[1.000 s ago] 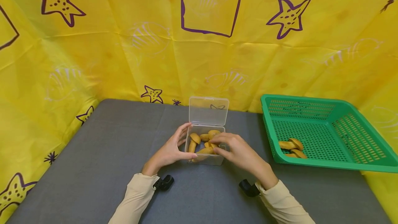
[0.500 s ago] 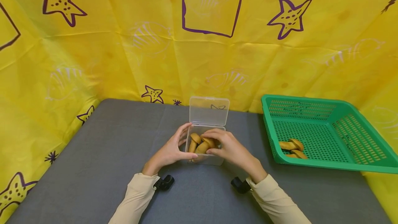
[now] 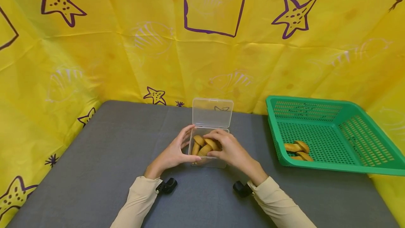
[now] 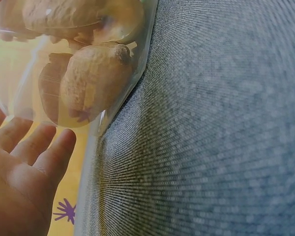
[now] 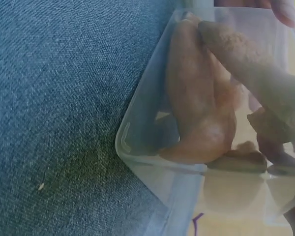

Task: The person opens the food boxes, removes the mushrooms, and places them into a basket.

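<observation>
A clear plastic box (image 3: 211, 163) holds several brown mushrooms (image 3: 196, 145), its hinged lid (image 3: 212, 113) tipped up at the back. My left hand (image 3: 172, 154) holds the box by its left side, with the thumb along the front rim and the fingertips at the wall. Inside the box, my right hand (image 3: 232, 150) pinches a mushroom (image 3: 213, 144) between thumb and fingers; that hand covers the box's right part. Through the wall, the left wrist view shows a mushroom (image 4: 96, 83) near the bottom, and the right wrist view shows one upright mushroom (image 5: 191, 88).
To the right stands a green plastic basket (image 3: 335, 168) with a few mushrooms (image 3: 296, 146) in its near left corner. Grey cloth covers the table (image 3: 126, 133). Yellow patterned fabric (image 3: 177, 59) hangs behind and at the sides.
My right hand has moved left and a little farther back over the box with the mushroom it pinches. My left hand and the box have stayed in place.
</observation>
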Tool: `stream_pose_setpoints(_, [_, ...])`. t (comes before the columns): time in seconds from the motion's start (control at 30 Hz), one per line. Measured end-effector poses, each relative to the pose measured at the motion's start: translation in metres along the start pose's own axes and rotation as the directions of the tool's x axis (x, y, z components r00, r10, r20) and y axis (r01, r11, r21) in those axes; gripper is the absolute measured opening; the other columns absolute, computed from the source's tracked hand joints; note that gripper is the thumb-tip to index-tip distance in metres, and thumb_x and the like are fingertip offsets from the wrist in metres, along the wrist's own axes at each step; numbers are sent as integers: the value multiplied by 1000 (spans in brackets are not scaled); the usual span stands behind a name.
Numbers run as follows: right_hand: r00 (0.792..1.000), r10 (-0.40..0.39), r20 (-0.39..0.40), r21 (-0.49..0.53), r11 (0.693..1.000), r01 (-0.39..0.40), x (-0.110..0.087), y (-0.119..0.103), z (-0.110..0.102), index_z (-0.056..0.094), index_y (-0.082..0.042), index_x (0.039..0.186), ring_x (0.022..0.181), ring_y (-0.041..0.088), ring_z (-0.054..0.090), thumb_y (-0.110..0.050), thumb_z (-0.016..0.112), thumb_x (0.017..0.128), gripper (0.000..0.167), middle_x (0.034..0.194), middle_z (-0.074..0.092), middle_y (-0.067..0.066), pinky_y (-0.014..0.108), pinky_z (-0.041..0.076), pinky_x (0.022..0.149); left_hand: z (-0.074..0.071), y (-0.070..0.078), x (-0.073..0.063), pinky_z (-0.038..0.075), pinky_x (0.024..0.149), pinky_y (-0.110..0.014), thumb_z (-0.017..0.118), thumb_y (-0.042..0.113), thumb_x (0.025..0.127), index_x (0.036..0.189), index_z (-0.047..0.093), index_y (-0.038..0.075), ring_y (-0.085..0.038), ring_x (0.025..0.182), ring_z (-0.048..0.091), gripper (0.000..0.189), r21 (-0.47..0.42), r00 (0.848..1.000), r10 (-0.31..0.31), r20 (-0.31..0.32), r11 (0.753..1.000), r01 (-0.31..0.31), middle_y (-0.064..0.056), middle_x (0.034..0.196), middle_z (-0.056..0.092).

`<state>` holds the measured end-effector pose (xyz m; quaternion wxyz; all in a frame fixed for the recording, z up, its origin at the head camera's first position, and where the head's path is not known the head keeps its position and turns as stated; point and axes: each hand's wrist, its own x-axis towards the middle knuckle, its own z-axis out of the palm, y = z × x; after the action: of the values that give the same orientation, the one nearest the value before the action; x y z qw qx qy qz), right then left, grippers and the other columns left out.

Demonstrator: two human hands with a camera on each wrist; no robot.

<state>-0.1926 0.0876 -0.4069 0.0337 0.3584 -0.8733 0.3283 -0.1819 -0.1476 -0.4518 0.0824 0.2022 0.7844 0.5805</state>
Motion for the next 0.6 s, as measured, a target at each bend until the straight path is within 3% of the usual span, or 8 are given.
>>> stream_pose_setpoints(0.23, [997,-19,-74,44,999,22,-2,2,-8,67,-3,119,100,20,65,-8,85,76,47,116,68,8,35,57,84,-1,0,0,28,121,-53,85,18,79,157,18,19,-32,153,20,103,-2,1000,-9,-2,1000,9,-9,165,20])
stream_pose_setpoints(0.4, [994,10,-111,90,996,0,-4,5,-17,66,0,120,91,18,66,-6,83,77,47,112,71,11,30,59,78,-1,1,0,29,121,-53,86,19,78,157,18,18,-33,153,20,105,3,1000,-18,-4,1000,18,-9,165,20])
stream_pose_setpoints(0.6, [989,34,-147,138,990,-13,-8,7,-29,65,1,122,99,23,69,-3,82,76,49,115,69,13,31,60,84,0,0,0,28,121,-53,87,19,77,157,18,18,-32,153,20,106,-2,1000,-20,-6,1000,20,-8,165,20])
